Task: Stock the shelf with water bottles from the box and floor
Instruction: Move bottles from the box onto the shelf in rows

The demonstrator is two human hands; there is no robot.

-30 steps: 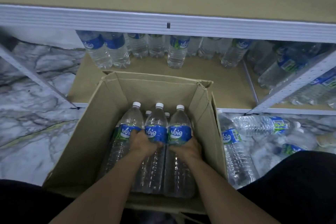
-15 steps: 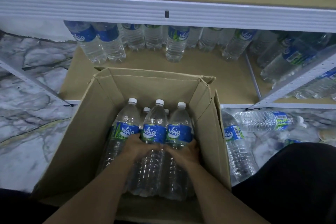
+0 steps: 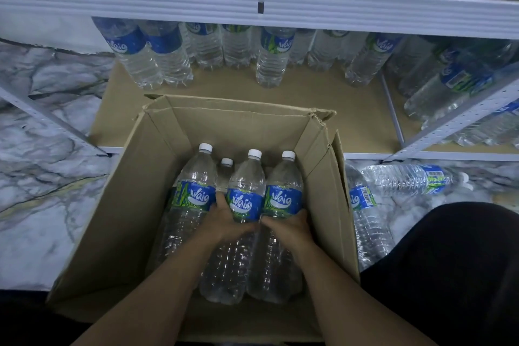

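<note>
Open brown cardboard box [image 3: 118, 219] stands on the grey-veined marble floor [image 3: 42, 191], directly in front of the lower tan shelf board [image 3: 323, 109] w/ white metal frame. Inside the box, toward its near wall: clear plastic water bottles w/ blue-green labels and white caps, upright. L grip [image 3: 229, 223]: fingers curled round the middle bottle [image 3: 246, 177] at the label's lower edge. R grip [image 3: 289, 230]: fingers curled round the right bottle [image 3: 283, 177], approx. same height. The two grips sit just beside each other. A third bottle [image 3: 193, 177] stands just left of the L grip; a fourth cap [image 3: 227, 161] shows behind. Stocked bottles [image 3: 269, 64] line the shelf board's rear edge. Loose bottles [image 3: 407, 178] lie on the floor, R of the box.
</note>
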